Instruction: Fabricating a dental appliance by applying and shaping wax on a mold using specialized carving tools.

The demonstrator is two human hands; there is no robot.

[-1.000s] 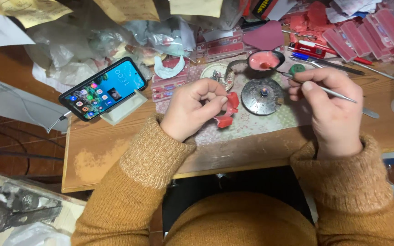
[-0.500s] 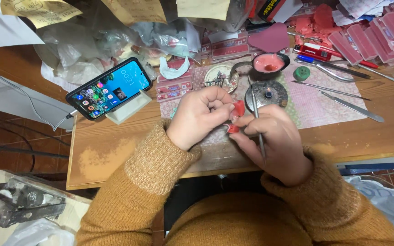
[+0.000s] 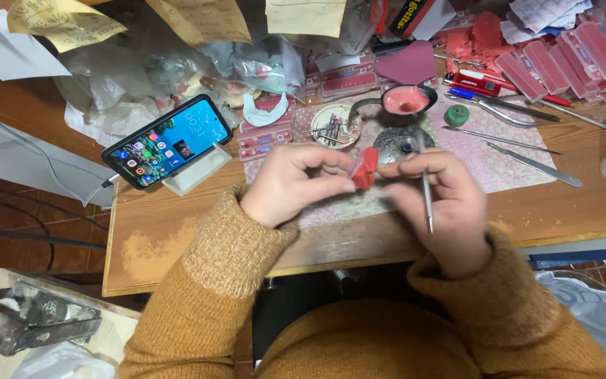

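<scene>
At mid-frame, my left hand [image 3: 296, 184] and right hand [image 3: 443, 200] pinched a small red wax piece [image 3: 365, 168], the right also gripping a thin metal tool [image 3: 426, 189].

phone [image 3: 167, 142] on stand | green cap [image 3: 456, 115] | pink-filled bowl [image 3: 406, 100] | metal tools [image 3: 533, 156]

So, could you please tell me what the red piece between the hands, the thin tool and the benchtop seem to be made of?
The red piece, pinched by the left hand and right hand, looks like wax or soft plastic: matte and opaque. The thin tool looks like metal: slim, grey and shiny. The benchtop looks like worn wood: brown grain with a pale scuffed patch.
</scene>
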